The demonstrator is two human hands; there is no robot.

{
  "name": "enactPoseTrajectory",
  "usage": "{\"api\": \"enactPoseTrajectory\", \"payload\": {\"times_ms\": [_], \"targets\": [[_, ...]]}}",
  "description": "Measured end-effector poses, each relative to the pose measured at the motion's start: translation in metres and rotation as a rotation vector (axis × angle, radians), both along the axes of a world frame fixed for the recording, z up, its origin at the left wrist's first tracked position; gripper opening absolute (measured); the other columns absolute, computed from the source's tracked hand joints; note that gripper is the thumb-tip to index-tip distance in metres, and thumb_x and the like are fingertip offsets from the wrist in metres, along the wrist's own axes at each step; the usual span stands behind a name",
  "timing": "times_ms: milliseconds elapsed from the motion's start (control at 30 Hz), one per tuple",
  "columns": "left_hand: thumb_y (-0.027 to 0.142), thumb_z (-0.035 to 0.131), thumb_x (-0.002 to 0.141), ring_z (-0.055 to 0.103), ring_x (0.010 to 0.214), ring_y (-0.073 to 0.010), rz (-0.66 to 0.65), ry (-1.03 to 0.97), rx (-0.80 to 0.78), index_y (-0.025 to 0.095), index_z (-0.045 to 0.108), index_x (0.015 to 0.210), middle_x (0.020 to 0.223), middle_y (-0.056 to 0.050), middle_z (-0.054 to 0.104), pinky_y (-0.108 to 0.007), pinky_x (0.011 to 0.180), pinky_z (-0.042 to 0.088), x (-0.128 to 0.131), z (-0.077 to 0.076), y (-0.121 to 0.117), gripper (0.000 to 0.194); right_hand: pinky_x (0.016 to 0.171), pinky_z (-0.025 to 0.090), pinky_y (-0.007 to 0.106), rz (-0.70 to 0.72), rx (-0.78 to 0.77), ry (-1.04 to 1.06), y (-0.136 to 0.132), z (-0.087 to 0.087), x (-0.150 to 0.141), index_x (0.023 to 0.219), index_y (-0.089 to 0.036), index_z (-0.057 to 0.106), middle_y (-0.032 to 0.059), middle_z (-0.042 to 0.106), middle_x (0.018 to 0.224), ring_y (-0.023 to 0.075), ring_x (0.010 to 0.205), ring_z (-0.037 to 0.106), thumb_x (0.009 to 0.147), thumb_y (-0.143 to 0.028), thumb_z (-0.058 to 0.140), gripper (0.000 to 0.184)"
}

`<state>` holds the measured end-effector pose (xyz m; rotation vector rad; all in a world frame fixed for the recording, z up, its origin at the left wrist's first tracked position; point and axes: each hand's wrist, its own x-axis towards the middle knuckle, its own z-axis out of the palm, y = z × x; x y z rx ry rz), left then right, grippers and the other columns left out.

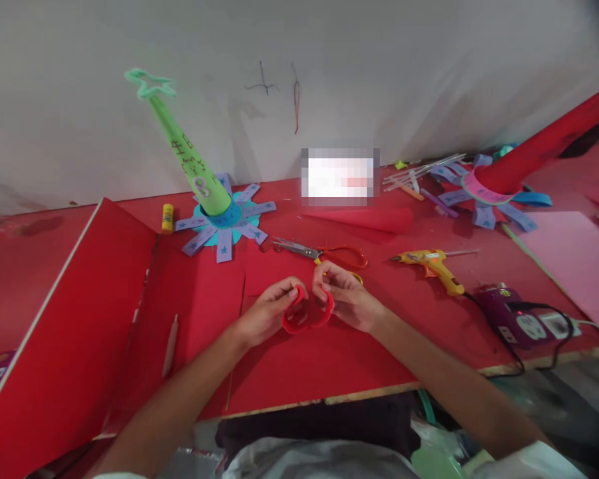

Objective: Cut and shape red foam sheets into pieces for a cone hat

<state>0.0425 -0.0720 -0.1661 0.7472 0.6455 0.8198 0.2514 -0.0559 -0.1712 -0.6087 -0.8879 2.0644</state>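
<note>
My left hand (272, 309) pinches one end of a curved red paper strip (308, 324). At the strip's other end, my right hand (347, 293) grips it between thumb and fingers. The strip bends in an open loop between the two hands, just above the red table (329, 369). Right behind my hands lie scissors (304, 250) with red and yellow handles, blades pointing left and partly hidden by my right hand. Farther back rests a rolled red paper cone (364, 219).
A green paper cone (194, 159) with a star top stands on a blue base. Beside it is a yellow glue stick (167, 218). To the right lie a yellow glue gun (432, 261), a purple power socket (516, 319) with cables, and a pink sheet (569, 259). A red board (70, 319) stands left.
</note>
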Motion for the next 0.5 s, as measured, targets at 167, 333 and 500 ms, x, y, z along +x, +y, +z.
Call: {"api": "enactPoseTrajectory", "payload": {"times_ms": [167,333,500], "targets": [[0.048,0.087,0.091,0.041,0.053,-0.0072,-0.054,0.017,0.094,0.019,0.062,0.092,0.064,0.006,0.052,-0.020,0.055,0.033,-0.0055,0.0009,0.0021,0.038,0.050,0.035,0.018,0.133,0.003,-0.038,0.0004,-0.0024,0.0019,0.105,-0.026,0.057,-0.0092,0.060,0.067,0.0074,0.052,0.043,0.082,-0.048,0.096,0.051],[0.056,0.079,0.095,0.046,0.061,-0.0095,-0.084,0.152,0.169,0.017,0.062,0.081,0.072,0.002,0.056,-0.022,0.059,0.035,-0.0071,0.0008,0.0014,0.045,0.051,0.036,0.018,0.150,-0.016,-0.092,0.0012,-0.0045,0.0030,0.103,-0.026,0.054,-0.0101,0.060,0.065,0.0072,0.051,0.046,0.080,-0.049,0.097,0.053],[0.055,0.082,0.093,0.052,0.069,-0.0110,-0.134,0.257,0.156,0.018,0.063,0.096,0.080,0.001,0.060,-0.022,0.064,0.037,-0.0062,0.0021,0.0014,0.041,0.050,0.033,0.016,0.119,-0.006,-0.161,0.0047,-0.0041,0.0051,0.097,-0.024,0.053,-0.0098,0.060,0.065,0.0059,0.050,0.044,0.079,-0.047,0.097,0.053]]}}
